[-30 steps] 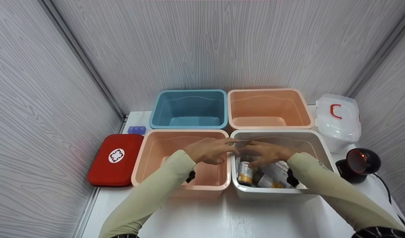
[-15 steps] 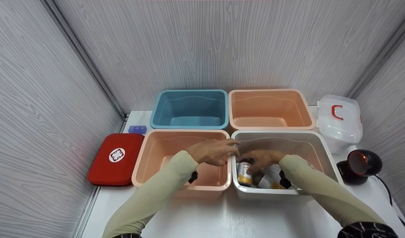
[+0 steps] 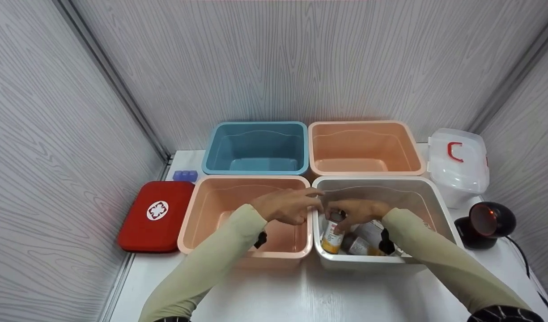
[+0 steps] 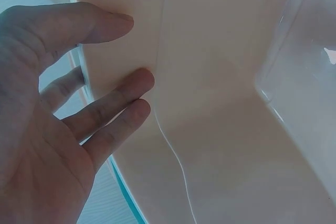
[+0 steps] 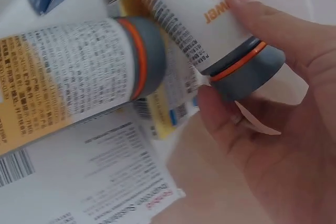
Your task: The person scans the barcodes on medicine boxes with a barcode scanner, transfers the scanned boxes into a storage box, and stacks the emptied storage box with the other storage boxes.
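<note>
Bottle (image 3: 332,239) in curled right hand (image 3: 359,210)

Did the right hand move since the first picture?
Yes, a little: against the white bin in the head view, the right hand is nearer the bin's front, now pinching a bottle.

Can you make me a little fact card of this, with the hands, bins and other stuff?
Right hand: grips a grey-capped white-and-orange cylindrical bottle
Gripped bottle: tilted, inside the white rectangular plastic bin
Also inside: second white-and-orange bottle, lying down, and a white printed carton
Left hand: over the peach rectangular front bin, holding nothing
Back row: blue rectangular bin, peach rectangular back bin
Left side: flat red case, small purple block
Right side: red-handled clear-lidded white box, rounded black device
</note>
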Tool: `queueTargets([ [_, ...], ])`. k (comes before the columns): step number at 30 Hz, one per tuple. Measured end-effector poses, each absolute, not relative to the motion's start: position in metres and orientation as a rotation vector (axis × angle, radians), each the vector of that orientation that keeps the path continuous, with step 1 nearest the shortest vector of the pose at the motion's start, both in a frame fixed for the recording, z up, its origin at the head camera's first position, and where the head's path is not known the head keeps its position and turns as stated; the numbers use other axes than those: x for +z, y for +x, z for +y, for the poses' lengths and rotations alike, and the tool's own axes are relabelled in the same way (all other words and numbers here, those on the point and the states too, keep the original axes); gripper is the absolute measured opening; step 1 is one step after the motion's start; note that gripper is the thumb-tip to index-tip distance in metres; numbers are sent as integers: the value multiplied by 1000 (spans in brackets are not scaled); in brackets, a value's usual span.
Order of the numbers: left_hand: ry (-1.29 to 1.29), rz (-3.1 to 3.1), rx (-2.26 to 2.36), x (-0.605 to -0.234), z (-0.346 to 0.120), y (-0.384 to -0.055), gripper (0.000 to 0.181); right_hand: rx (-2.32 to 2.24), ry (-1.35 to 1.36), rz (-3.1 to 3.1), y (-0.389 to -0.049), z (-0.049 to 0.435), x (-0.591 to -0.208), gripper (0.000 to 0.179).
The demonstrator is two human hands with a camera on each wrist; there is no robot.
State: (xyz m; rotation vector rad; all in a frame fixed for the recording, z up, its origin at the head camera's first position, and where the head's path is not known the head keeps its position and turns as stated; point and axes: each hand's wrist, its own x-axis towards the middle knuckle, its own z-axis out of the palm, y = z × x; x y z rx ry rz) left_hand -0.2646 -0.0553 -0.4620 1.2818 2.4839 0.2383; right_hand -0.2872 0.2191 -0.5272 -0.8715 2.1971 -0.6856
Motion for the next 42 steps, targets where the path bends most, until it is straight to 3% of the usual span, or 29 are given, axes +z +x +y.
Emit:
queueTargets([
  [7,1294,2451,274,-463,-55,-267,53,-728,-1000,2335,-278,229,-501,47],
  [15,1316,2435,322,-464,-57,-268,48,-1083,-871,2432,-272,259,-472,43],
  [25,1270,2432,315,-463,-57,-267,49,-1327,-1076,2535,-263,298,-465,32],
  [33,1275,2437,308,-463,-56,-268,49,-1443,-850,2633,-255,320,-464,17],
  [42,1267,2445,286,-463,-55,-268,48,-1509,-659,2686,-245,341,-457,25],
])
